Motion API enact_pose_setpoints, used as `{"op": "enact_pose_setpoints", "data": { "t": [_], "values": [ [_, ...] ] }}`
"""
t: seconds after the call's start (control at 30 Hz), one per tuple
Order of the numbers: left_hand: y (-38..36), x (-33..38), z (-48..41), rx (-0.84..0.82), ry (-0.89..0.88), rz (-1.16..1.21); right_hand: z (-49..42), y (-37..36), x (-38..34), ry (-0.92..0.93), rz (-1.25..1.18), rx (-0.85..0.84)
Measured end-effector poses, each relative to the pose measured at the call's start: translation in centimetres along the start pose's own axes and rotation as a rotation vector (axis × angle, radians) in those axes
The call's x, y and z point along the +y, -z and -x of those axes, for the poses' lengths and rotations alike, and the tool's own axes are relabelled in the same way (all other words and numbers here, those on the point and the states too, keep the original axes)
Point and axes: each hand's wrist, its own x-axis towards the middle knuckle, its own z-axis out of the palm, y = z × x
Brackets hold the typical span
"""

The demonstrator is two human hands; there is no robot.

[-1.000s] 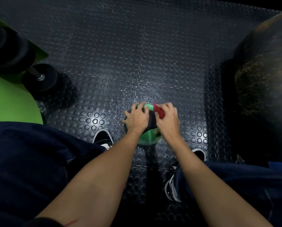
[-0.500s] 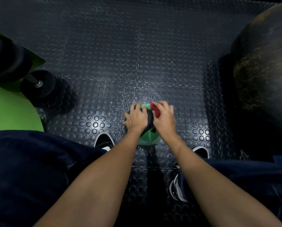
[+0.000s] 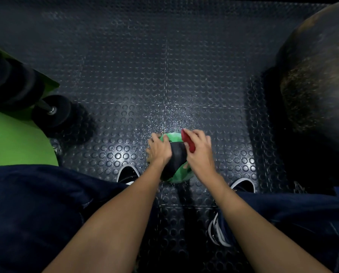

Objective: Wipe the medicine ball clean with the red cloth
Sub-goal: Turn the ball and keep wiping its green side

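Note:
A green and black medicine ball (image 3: 177,157) rests on the studded rubber floor between my feet. My left hand (image 3: 159,149) is spread over its left side and steadies it. On the ball's upper right, my right hand (image 3: 199,152) presses a folded red cloth (image 3: 188,143) against the surface; only the cloth's left edge shows past my fingers. Both hands cover much of the ball.
A black dumbbell (image 3: 52,111) lies at the left, partly on a green mat (image 3: 17,140). A large dark exercise ball (image 3: 320,75) fills the right side. My shoes (image 3: 128,174) flank the medicine ball. The dark studded floor (image 3: 164,66) stretches ahead.
My right hand has slid the red cloth slightly up and outward over the ball's top right. The left hand keeps its hold.

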Motion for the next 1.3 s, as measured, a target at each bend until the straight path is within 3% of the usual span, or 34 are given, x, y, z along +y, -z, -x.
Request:
{"op": "enact_pose_setpoints", "data": {
  "t": [0.13,0.33,0.4,0.53,0.6,0.8,0.87,0.97,1.1,1.23,1.3],
  "values": [
    [0.0,0.1,-0.6,0.043,0.030,-0.004,3.0,-1.0,0.9,0.099,0.137,-0.191],
    [-0.5,-0.4,-0.9,0.011,-0.015,-0.093,5.4,-0.2,3.9,-0.186,-0.058,-0.049],
    [-1.0,-0.6,-1.0,0.034,-0.004,-0.104,4.2,-0.1,2.6,-0.101,-0.037,0.025],
    [-1.5,-0.8,-1.3,0.065,0.030,-0.117,2.3,-1.3,0.0,0.052,0.121,-0.112],
    [-0.9,-0.2,-0.4,0.046,0.016,-0.132,3.1,-2.0,0.8,0.051,0.136,-0.065],
    [-1.0,0.3,0.3,-0.002,0.044,-0.151,4.1,-0.9,3.2,-0.243,-0.136,0.020],
    [-1.1,0.5,0.4,-0.026,0.080,-0.099,2.9,-0.1,2.3,-0.193,-0.159,0.056],
    [-1.1,0.8,0.7,-0.047,0.121,-0.021,2.4,-0.2,1.1,-0.053,0.031,-0.063],
    [-2.4,0.6,1.8,-0.028,0.096,-0.053,2.5,-0.3,3.3,-0.227,-0.021,-0.045],
    [-3.4,0.3,1.7,-0.033,0.022,-0.149,2.0,0.8,6.2,-0.560,-0.205,-0.006],
    [-3.4,0.4,1.6,-0.050,0.005,-0.163,1.7,1.0,6.9,-0.586,-0.209,-0.025]
  ]
}}
